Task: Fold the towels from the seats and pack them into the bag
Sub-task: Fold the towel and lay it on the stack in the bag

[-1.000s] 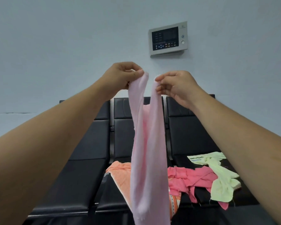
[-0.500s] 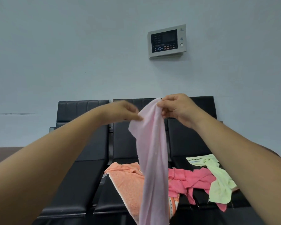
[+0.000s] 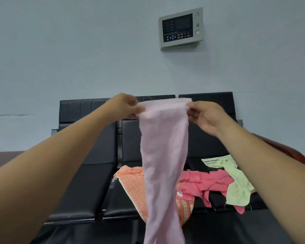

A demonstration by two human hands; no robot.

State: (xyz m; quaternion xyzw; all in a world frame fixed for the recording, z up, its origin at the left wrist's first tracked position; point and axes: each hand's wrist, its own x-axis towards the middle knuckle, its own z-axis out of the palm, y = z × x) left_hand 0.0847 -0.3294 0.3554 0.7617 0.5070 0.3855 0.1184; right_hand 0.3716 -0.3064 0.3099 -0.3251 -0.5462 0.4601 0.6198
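A pale pink towel point(image 3: 163, 155) hangs in the air in front of the black seats point(image 3: 88, 187). My left hand point(image 3: 125, 106) pinches its top left corner and my right hand point(image 3: 206, 115) pinches its top right corner, so the top edge is stretched flat between them. The towel's lower end drops out of view at the bottom. On the seats behind it lie an orange towel point(image 3: 132, 187), a hot pink towel point(image 3: 202, 184) and a light green towel point(image 3: 236, 182). No bag is in view.
The row of three black seats stands against a pale blue wall. A grey control panel point(image 3: 180, 28) is mounted on the wall above. A red-brown object point(image 3: 289, 152) shows at the right edge behind my right arm.
My hands came down from chest height and moved apart, spreading the towel's top edge from a bunched fold into a flat stretched line.
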